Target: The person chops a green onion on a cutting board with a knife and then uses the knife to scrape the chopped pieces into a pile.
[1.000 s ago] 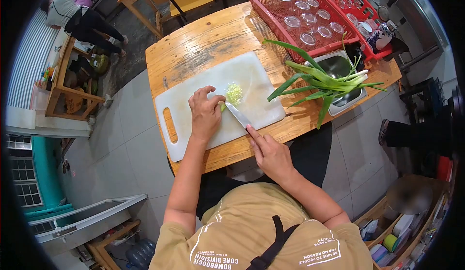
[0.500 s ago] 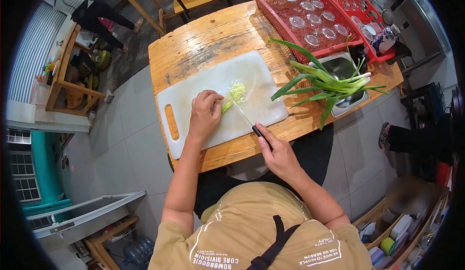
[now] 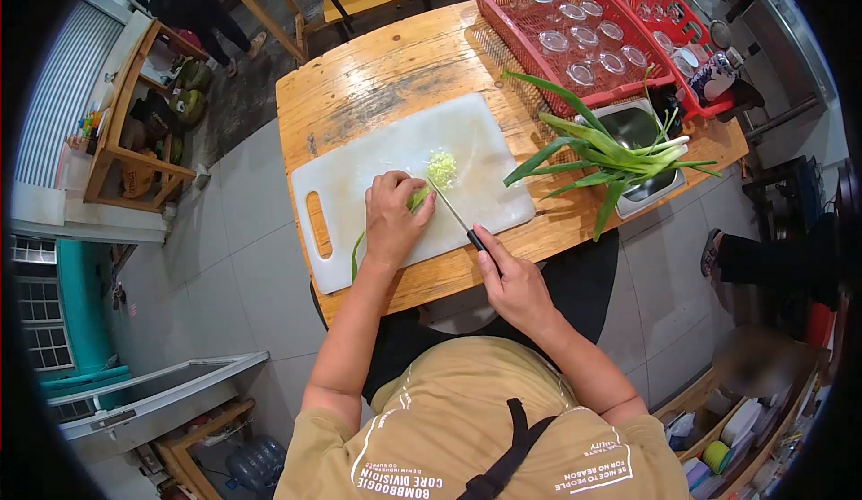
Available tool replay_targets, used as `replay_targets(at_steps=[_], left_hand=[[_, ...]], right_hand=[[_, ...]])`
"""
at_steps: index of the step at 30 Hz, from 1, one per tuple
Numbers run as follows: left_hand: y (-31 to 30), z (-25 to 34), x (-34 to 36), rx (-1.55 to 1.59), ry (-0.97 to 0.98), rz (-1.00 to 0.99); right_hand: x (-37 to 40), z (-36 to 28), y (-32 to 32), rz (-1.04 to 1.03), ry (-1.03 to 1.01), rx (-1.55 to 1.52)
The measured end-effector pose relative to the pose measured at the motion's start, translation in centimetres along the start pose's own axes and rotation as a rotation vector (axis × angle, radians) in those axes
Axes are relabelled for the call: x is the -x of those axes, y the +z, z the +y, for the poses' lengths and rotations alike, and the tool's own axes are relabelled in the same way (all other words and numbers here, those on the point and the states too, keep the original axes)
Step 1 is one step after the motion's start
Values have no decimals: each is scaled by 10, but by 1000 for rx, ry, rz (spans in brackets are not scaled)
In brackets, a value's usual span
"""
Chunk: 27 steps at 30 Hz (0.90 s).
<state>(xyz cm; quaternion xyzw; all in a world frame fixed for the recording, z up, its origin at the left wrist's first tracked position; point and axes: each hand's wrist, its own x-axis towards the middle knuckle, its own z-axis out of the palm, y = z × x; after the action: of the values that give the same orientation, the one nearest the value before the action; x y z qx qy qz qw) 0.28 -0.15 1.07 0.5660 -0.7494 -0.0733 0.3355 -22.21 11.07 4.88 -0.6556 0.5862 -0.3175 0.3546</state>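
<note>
Beside left hand (image 3: 396, 217), leaf (image 3: 356, 253) appeared.

A kitchen workspace — cutting board (image 3: 486, 136), chopped greens (image 3: 441, 170), crated glasses (image 3: 553, 41).

White board (image 3: 489, 181), pale-green chopped bits (image 3: 441, 169), black knife handle (image 3: 477, 241)

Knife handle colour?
Black. The knife handle shows best in the head view, partly covered by the right hand.
</note>
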Motion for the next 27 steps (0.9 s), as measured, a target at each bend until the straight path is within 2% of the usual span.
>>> replay_targets(at_steps=[20,23,27], left_hand=[[5,-1,0,-12,2,52],[6,-2,0,-2,4,64],[5,-1,0,-6,-9,53]], right_hand=[[-15,-1,16,-46,-13,122],[-11,5,24,-1,-85,198],[3,2,22,-12,-61,219]])
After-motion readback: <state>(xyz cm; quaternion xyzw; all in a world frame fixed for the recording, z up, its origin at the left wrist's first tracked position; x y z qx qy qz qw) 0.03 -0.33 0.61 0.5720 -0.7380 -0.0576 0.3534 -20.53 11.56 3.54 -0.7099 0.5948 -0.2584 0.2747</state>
